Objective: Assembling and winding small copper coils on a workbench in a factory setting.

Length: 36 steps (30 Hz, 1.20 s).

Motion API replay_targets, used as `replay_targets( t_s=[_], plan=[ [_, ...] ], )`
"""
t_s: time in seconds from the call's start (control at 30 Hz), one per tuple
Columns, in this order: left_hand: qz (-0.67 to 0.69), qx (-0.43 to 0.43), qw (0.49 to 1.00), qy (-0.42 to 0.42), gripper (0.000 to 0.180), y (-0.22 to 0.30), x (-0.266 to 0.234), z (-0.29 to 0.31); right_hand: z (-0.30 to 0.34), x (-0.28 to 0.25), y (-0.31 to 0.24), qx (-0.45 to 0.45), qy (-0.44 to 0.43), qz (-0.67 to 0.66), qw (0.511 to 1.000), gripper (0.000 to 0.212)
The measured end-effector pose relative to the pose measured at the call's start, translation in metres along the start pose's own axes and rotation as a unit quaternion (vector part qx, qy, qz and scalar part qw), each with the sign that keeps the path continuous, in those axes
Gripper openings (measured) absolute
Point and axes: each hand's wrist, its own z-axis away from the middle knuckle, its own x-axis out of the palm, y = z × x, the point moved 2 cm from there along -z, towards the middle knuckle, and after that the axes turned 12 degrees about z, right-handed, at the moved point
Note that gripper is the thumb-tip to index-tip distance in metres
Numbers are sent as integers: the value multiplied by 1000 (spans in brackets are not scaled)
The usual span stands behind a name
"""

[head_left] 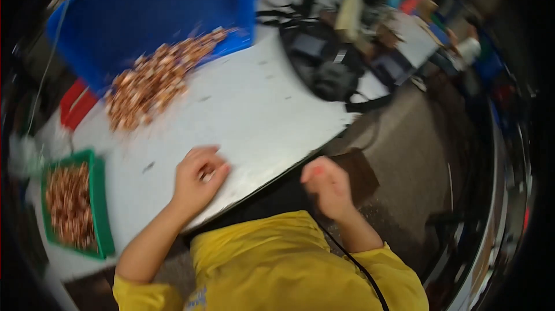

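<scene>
Above the near edge of the white table (248,114), my left hand (198,181) has its fingers curled round toward the thumb. A pale spot shows in the gap between them, and I cannot make out whether it is a held thing or the tabletop. My right hand (328,188) is beyond the table's edge, with its fingers bent in and blurred; whatever they hold, if anything, is hidden. Farther off, a heap of small copper-coloured metal pieces (153,85) spills from a tilted blue bin (156,4) onto the table.
At the left, a green tray (102,207) holds many similar copper-coloured pieces (69,207). A red object (78,105) lies beside the blue bin. Black bags or gear (324,59) cover the table's far right. A brown box (355,178) is below the edge, and another person's hand (454,42) shows at upper right.
</scene>
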Motion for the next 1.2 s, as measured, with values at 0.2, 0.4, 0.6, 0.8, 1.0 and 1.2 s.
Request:
replay_targets(
  t_s=[0.2, 0.4, 0.6, 0.8, 1.0, 1.2],
  plan=[
    [-90, 88, 991, 37, 17, -8, -10, 17, -8, 15, -11, -30, -62, 28, 997, 13],
    [267, -271, 891, 250, 29, -23, -29, 5, 12, -1, -10, -61, -3, 38, 997, 17],
    [348, -287, 874, 179, 25, -8, -7, -21, 14, -1, -2, -52, 0, 25, 998, 18],
    [427, -314, 839, 123, 21, -25, -8, -28, 13, 9, -4, -65, -33, 14, 997, 18],
    [504, -334, 792, 82, 17, -29, -35, -19, 17, 8, -6, -83, -25, 13, 996, 18],
    [582, -354, 731, 51, 14, -47, -55, -6, 16, 7, -4, -76, -23, 16, 997, 18]
  ],
)
